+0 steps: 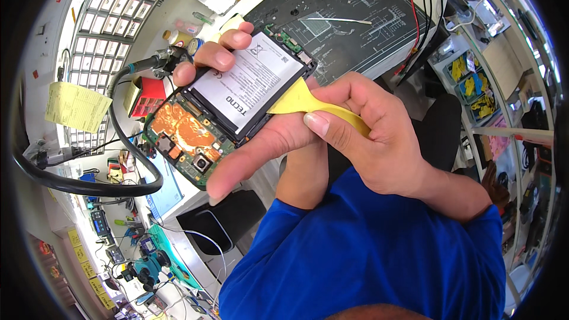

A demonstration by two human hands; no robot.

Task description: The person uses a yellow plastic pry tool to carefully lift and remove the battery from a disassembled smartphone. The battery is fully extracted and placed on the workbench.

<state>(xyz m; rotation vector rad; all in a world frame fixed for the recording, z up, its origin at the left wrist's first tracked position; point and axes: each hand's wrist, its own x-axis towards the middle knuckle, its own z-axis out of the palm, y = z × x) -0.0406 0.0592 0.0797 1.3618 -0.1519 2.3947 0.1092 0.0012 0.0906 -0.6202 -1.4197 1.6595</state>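
My left hand (pixel 267 142) cradles an opened phone (pixel 225 98) from underneath, with fingertips curled over its far edge. The back cover is off, so the white-labelled battery (pixel 249 80) and the green circuit board (pixel 181 130) with copper foil and a camera module are exposed. My right hand (pixel 373 136) pinches a thin yellow plastic pry tool (pixel 296 102). Its tip lies against the battery's edge at the phone's side.
Beyond the phone, a black work mat (pixel 355 12) holds a white stick and small parts. A thick black cable (pixel 89 186) loops at the left past a red box (pixel 148 95), a yellow note (pixel 74 106) and a drawer cabinet (pixel 112 18). Shelves of bins (pixel 474 83) stand at the right.
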